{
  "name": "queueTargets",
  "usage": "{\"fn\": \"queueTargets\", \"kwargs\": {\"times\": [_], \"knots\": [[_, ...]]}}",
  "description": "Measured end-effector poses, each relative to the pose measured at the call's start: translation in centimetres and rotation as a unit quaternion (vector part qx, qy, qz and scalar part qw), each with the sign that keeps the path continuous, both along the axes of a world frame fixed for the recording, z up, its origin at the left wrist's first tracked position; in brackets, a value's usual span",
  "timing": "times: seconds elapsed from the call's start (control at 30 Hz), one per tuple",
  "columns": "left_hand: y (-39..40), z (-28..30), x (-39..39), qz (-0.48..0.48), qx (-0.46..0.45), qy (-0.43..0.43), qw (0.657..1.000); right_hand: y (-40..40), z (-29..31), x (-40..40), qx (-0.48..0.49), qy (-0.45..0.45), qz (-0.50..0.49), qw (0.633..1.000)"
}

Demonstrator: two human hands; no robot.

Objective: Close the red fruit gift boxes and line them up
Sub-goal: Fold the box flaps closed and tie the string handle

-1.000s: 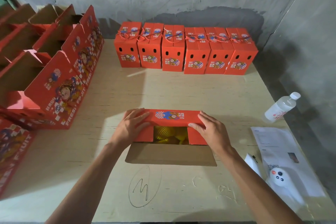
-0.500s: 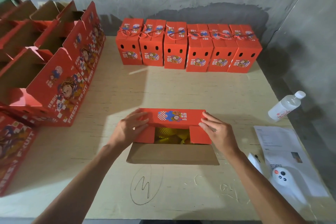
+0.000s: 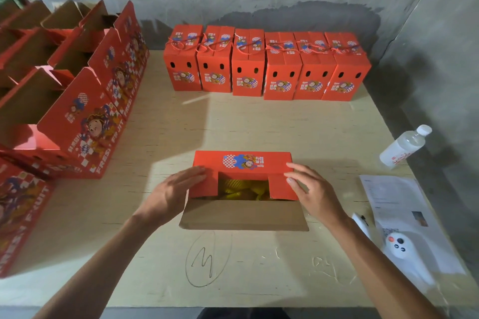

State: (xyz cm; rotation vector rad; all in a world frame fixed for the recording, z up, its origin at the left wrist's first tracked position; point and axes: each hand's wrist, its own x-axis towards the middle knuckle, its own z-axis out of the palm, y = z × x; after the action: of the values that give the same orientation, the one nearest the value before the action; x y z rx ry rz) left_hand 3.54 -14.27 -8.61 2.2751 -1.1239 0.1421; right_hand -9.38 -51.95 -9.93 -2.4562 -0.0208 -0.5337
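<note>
A red fruit gift box (image 3: 242,162) stands in the middle of the table, its far lid flap folded over the top. Yellow netted fruit (image 3: 243,189) shows through the gap between the two short side flaps. The near brown flap (image 3: 243,215) lies open toward me. My left hand (image 3: 173,193) rests with straight fingers on the left side flap. My right hand (image 3: 312,190) rests with straight fingers on the right side flap. Several closed red boxes (image 3: 267,65) with rope handles stand in a row at the far edge.
Several open red boxes (image 3: 77,101) crowd the left side of the table. A plastic water bottle (image 3: 404,146) lies at the right edge. Papers (image 3: 396,204) and a small white device (image 3: 398,245) sit at the near right. Grey walls close off the back and right.
Both hands have slid a little outward along the box top, toward the side flaps. The camera view has shifted slightly; the box has stayed in place.
</note>
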Motion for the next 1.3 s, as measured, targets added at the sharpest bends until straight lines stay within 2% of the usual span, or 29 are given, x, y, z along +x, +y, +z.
{"fn": "queueTargets", "kwargs": {"times": [0.17, 0.4, 0.57, 0.63, 0.7, 0.8, 0.83, 0.93, 1.0, 1.13, 1.3], "knots": [[1.8, -1.2, -1.2, -0.025, 0.05, 0.015, 0.998, -0.2, -0.6, -2.0, 0.062, 0.066, 0.035, 0.995], [1.4, -0.7, -1.6, -0.02, 0.076, -0.01, 0.997, -0.6, -0.1, -3.4, -0.01, 0.165, 0.079, 0.983], [-0.7, 0.0, -1.6, 0.088, -0.002, 0.064, 0.994, 1.8, -0.1, -2.6, 0.07, 0.106, -0.036, 0.991], [-2.1, 0.0, -2.0, 0.168, -0.06, 0.114, 0.977, 2.7, 0.3, -2.0, 0.095, 0.064, -0.097, 0.989], [-3.6, -0.3, -2.2, 0.253, -0.082, 0.113, 0.957, 3.2, 0.5, -1.1, 0.086, 0.032, -0.132, 0.987], [-5.0, -0.5, -1.9, 0.299, -0.082, 0.123, 0.943, 3.2, 0.7, -0.2, 0.097, 0.048, -0.149, 0.983], [-5.1, -0.5, -1.6, 0.291, -0.064, 0.115, 0.947, 3.0, 0.5, 0.1, 0.084, 0.047, -0.136, 0.986], [-5.6, -0.6, -1.1, 0.234, 0.009, -0.014, 0.972, 3.1, -0.3, 1.0, -0.06, -0.016, -0.078, 0.995], [-6.4, -1.0, -1.1, 0.194, 0.014, -0.077, 0.978, 3.3, -0.9, 1.8, -0.106, -0.055, -0.05, 0.992], [-9.2, -1.3, -1.5, 0.136, -0.003, -0.097, 0.986, 4.8, -1.2, 3.8, -0.125, -0.08, -0.057, 0.987], [-11.8, -1.8, -2.4, 0.15, -0.015, -0.111, 0.982, 7.1, -1.1, 5.0, -0.108, -0.086, -0.081, 0.987]]}}
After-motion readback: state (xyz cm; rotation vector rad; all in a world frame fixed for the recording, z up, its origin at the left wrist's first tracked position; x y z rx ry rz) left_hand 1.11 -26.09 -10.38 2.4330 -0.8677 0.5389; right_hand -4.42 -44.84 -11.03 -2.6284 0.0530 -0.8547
